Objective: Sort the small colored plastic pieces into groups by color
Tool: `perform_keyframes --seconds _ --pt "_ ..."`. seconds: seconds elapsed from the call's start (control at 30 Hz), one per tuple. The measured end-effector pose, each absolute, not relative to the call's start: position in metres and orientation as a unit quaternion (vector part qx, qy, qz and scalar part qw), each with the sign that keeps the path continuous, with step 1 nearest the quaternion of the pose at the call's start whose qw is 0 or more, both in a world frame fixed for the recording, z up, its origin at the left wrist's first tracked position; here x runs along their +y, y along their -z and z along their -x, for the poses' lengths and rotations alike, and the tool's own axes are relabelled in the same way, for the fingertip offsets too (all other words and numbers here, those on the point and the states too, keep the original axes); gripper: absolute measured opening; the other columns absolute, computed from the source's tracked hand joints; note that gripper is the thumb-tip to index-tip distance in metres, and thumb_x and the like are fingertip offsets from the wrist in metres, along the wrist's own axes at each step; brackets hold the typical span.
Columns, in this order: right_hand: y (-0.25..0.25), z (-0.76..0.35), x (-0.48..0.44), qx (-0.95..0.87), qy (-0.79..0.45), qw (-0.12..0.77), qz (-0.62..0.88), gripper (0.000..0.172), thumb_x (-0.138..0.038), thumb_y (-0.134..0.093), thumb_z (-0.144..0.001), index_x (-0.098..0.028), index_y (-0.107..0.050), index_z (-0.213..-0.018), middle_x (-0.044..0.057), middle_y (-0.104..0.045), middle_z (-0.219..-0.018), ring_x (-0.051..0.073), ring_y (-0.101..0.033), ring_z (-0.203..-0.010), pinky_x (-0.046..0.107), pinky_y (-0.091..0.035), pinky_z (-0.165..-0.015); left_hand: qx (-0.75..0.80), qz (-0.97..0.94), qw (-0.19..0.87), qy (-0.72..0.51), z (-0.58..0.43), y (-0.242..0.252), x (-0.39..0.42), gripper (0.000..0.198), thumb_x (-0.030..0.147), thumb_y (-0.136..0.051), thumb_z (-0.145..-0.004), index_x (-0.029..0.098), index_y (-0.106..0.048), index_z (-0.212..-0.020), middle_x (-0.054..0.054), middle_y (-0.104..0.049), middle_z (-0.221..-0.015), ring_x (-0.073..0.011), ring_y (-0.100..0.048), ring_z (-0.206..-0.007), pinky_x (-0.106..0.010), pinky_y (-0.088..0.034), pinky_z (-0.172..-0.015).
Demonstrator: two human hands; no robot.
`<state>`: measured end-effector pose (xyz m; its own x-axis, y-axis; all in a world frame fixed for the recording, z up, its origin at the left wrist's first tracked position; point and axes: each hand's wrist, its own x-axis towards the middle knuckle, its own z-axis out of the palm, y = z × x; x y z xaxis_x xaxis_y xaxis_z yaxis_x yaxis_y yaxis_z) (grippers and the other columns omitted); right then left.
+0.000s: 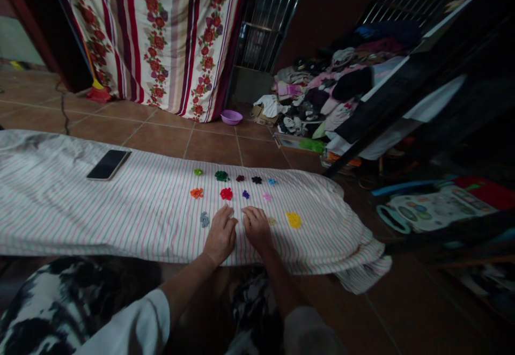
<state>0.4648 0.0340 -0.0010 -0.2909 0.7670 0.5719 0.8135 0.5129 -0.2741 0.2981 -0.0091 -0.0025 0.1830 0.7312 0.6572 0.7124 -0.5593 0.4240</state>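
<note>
My left hand (221, 233) rests on the striped cloth (153, 210), fingers loosely bent and a little apart. A small pale patch shows by its fingertips; I cannot make out what it is. Just across a narrow gap, my right hand (257, 227) lies with fingers bent toward the left one, and no held thing is visible. Around them are piles of tiny coloured pieces: grey (204, 219), red (226, 194), dark blue (245, 194), pink (266, 197) and orange (196, 193). A beige pile (272, 221) sits right of my right hand, with a yellow pile (294, 220) beyond.
Farther back are light green (198, 172), dark green (221, 176), maroon (240, 178), black (256, 180) and light blue (272, 182) piles. A phone (108, 165) lies at left. Beyond are a purple basin (232, 117), a floral curtain (169, 38) and heaped clothes (317, 95).
</note>
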Motion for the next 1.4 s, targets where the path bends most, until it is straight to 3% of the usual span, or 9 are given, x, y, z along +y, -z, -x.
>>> perform_keyframes --seconds 0.27,0.47,0.67,0.93,1.2,1.4 --pt "-0.003 -0.467 0.030 -0.758 0.109 0.388 0.513 0.029 -0.017 -0.041 -0.092 -0.016 -0.066 -0.107 0.013 -0.060 -0.117 0.025 -0.051 -0.112 0.046 -0.044 -0.096 0.450 -0.805 0.010 -0.386 -0.249 -0.004 -0.063 0.025 0.010 -0.044 -0.087 0.015 -0.059 -0.107 -0.011 -0.062 -0.108 -0.0218 -0.055 -0.104 -0.041 -0.052 -0.092" --pt "-0.017 -0.448 0.014 -0.774 0.107 0.422 0.461 0.026 -0.014 -0.044 -0.092 -0.017 -0.067 -0.103 0.012 -0.063 -0.111 0.024 -0.054 -0.108 0.044 -0.048 -0.094 0.428 -0.838 0.009 -0.340 -0.228 -0.006 -0.078 0.027 0.013 -0.046 -0.088 0.015 -0.060 -0.111 -0.011 -0.065 -0.112 -0.0230 -0.055 -0.109 -0.041 -0.050 -0.095" --pt "-0.017 -0.384 -0.025 -0.781 -0.055 0.441 0.439 0.035 -0.009 -0.036 -0.090 -0.020 -0.067 -0.103 0.008 -0.065 -0.099 0.018 -0.061 -0.097 0.034 -0.053 -0.089 0.434 -0.849 0.026 -0.302 -0.223 -0.005 -0.081 0.032 0.015 -0.044 -0.089 0.013 -0.058 -0.117 -0.014 -0.061 -0.123 -0.0254 -0.053 -0.116 -0.044 -0.048 -0.099" --pt "0.001 -0.334 -0.024 -0.742 -0.152 0.358 0.545 0.043 -0.011 -0.044 -0.083 -0.017 -0.059 -0.123 0.013 -0.058 -0.115 0.021 -0.059 -0.101 0.039 -0.052 -0.094 0.522 -0.803 0.082 -0.275 -0.189 -0.013 -0.079 0.032 0.011 -0.043 -0.086 0.015 -0.059 -0.114 -0.013 -0.061 -0.117 -0.0241 -0.054 -0.109 -0.043 -0.047 -0.100" --pt "-0.013 -0.316 -0.009 -0.720 -0.155 0.234 0.634 0.050 -0.023 -0.054 -0.086 -0.014 -0.048 -0.135 0.014 -0.055 -0.117 0.023 -0.057 -0.104 0.035 -0.049 -0.096 0.638 -0.729 0.181 -0.170 -0.150 -0.047 -0.042 0.020 0.017 -0.041 -0.092 0.015 -0.058 -0.102 -0.010 -0.056 -0.108 -0.0174 -0.056 -0.104 -0.030 -0.046 -0.096" --pt "-0.030 -0.309 0.000 -0.729 -0.137 0.153 0.653 0.044 -0.029 -0.053 -0.090 -0.019 -0.050 -0.133 0.013 -0.056 -0.120 0.022 -0.056 -0.107 0.032 -0.048 -0.092 0.631 -0.739 0.214 -0.101 -0.142 -0.048 -0.017 0.017 0.014 -0.056 -0.082 0.015 -0.058 -0.099 -0.009 -0.057 -0.103 -0.0179 -0.060 -0.099 -0.028 -0.047 -0.091"
